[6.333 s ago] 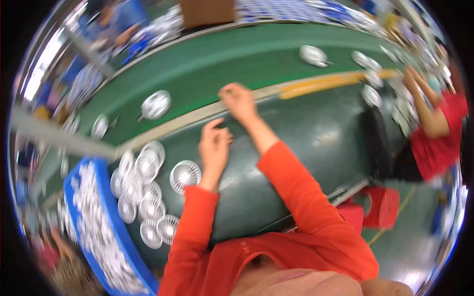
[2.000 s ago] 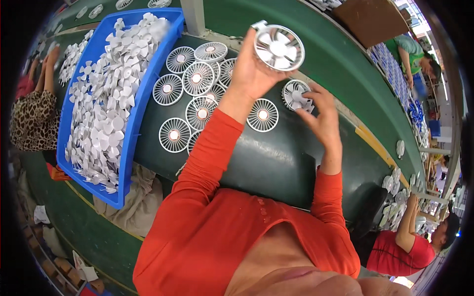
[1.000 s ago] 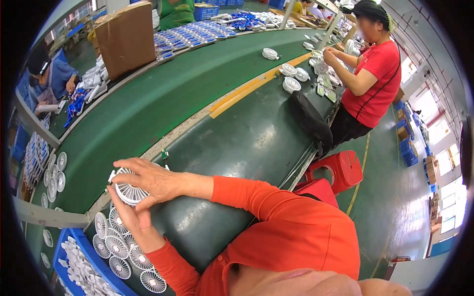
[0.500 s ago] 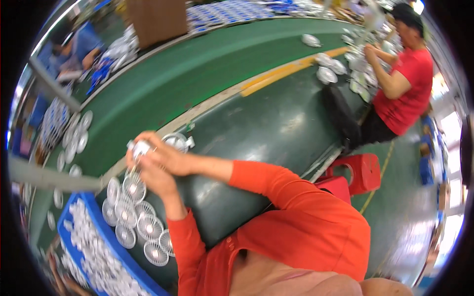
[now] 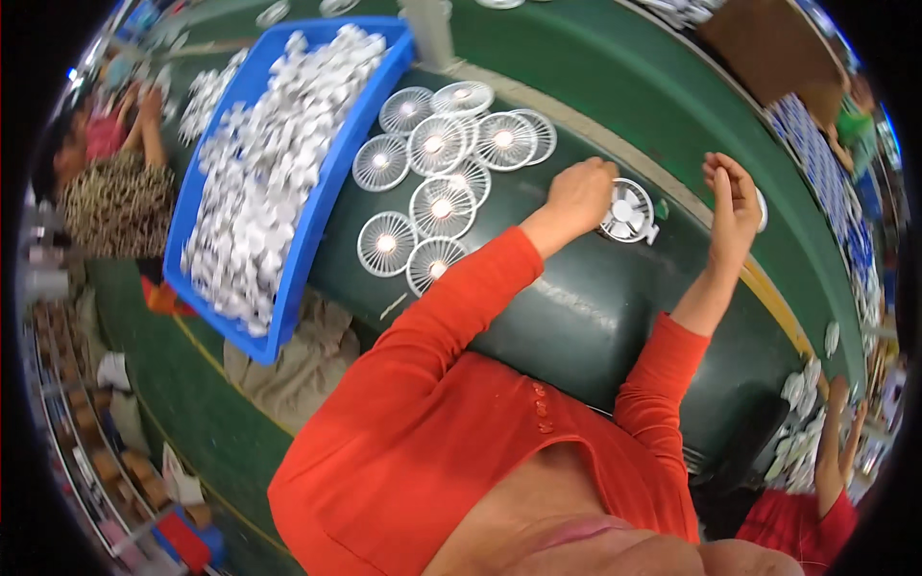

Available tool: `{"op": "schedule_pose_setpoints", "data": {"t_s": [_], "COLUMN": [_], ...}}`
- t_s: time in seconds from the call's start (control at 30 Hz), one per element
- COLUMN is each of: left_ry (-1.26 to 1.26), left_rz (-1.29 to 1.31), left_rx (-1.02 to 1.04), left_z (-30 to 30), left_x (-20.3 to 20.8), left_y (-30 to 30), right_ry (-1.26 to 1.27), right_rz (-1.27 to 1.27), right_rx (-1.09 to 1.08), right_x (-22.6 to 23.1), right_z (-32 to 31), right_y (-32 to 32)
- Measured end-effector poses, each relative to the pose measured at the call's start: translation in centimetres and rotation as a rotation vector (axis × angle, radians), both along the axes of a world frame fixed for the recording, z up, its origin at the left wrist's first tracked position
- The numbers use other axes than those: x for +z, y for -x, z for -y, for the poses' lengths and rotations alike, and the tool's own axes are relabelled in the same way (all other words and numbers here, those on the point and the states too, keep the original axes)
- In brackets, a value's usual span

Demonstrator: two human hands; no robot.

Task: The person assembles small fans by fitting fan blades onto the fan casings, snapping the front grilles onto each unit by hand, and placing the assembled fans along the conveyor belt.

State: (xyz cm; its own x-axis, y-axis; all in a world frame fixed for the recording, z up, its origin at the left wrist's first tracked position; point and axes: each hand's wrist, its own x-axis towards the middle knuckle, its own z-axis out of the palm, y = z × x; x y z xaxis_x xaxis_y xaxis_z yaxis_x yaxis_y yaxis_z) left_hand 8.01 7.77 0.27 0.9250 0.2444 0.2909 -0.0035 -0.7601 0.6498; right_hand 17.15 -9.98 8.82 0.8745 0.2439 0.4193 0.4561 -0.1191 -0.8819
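My left hand is closed, its fingers curled together at the rim of a small round fan housing with white blades in it, lying on the dark green table. Whatever those fingertips hold, if anything, is hidden. To the right of the housing my right hand is raised over the table's far edge, fingers apart and nothing seen in them. Part of a white round piece shows just behind it. Left of my left hand lie several round white fan grilles, some overlapping.
A blue tray full of small white fan blades stands at the left. Beyond the table runs a green conveyor belt. A metal post rises behind the grilles. Co-workers sit at the far left and lower right.
My view has swung round, bringing the blue tray and grilles into the middle left. My hands, together around a small white piece before, are now apart, the right one opened.
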Motion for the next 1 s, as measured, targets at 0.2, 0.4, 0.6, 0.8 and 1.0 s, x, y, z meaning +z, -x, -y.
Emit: {"op": "schedule_pose_setpoints", "data": {"t_s": [0.2,0.4,0.6,0.8,1.0], "left_ry": [0.187,1.044,1.575,1.748,1.854], "left_rz": [0.083,0.458,0.483,0.468,0.486], "left_rx": [0.173,-0.065,-0.419,-0.421,-0.45], "left_z": [-3.8,-9.5,-8.8,-8.6,-8.3], "left_x": [5.6,10.0,10.9,10.1,11.2], "left_y": [1.2,4.3,4.4,3.8,3.8], "right_ry": [0.064,0.522,0.533,0.495,0.497], "right_rz": [-0.297,-0.046,0.46,0.459,0.409], "right_rx": [1.081,1.05,1.092,1.115,1.114], "right_x": [4.1,-0.3,-5.1,-6.3,-5.4], "right_z": [-3.2,-10.6,-14.0,-13.9,-13.6], "right_y": [7.5,11.9,16.8,17.2,17.6]}}
